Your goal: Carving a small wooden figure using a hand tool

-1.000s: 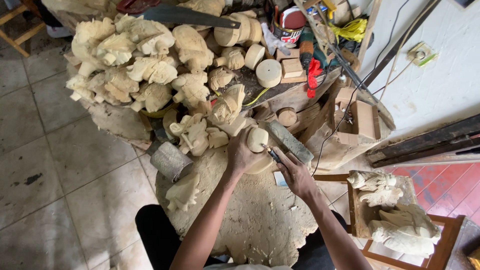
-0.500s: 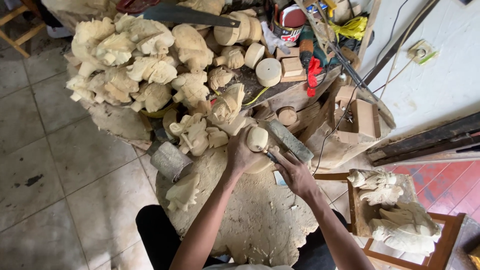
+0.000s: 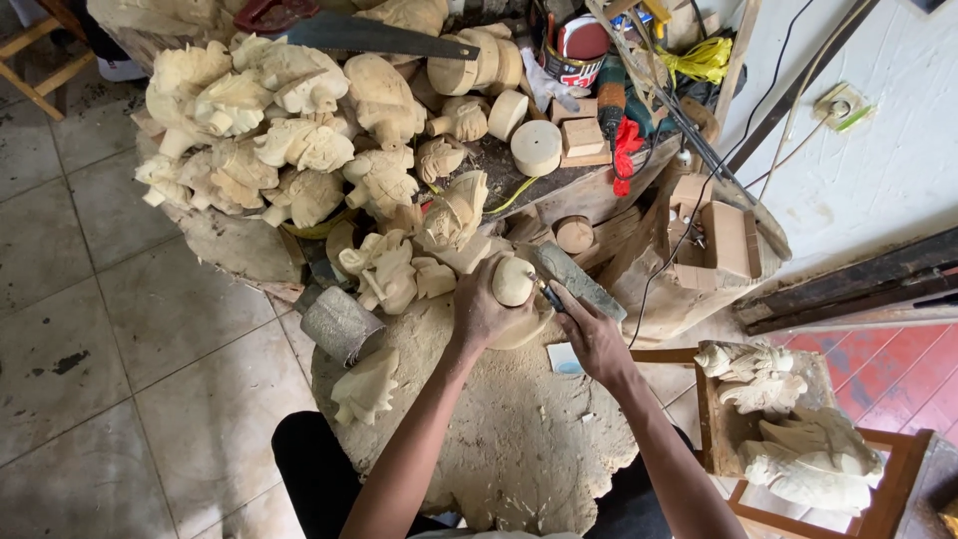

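Wooden carving (image 3: 515, 281): pale, rounded, held on the sawdust-covered stump (image 3: 519, 439).
Left hand (image 3: 481, 309): fingers clasped around the carving.
Right hand (image 3: 593, 339): fingers clenched on a small carving tool (image 3: 548, 295), tip at the carving.

carved piece (image 3: 515, 280) – pale raw wood, matt | work block (image 3: 519, 439) – rough, sawdust-coated wood | saw blade (image 3: 374, 37) – dull grey metal

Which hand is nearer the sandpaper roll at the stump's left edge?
Left. The left hand grips a pale wood carving, just right of the sandpaper roll. The right hand, holding a small tool, sits farther right, beyond the carving.
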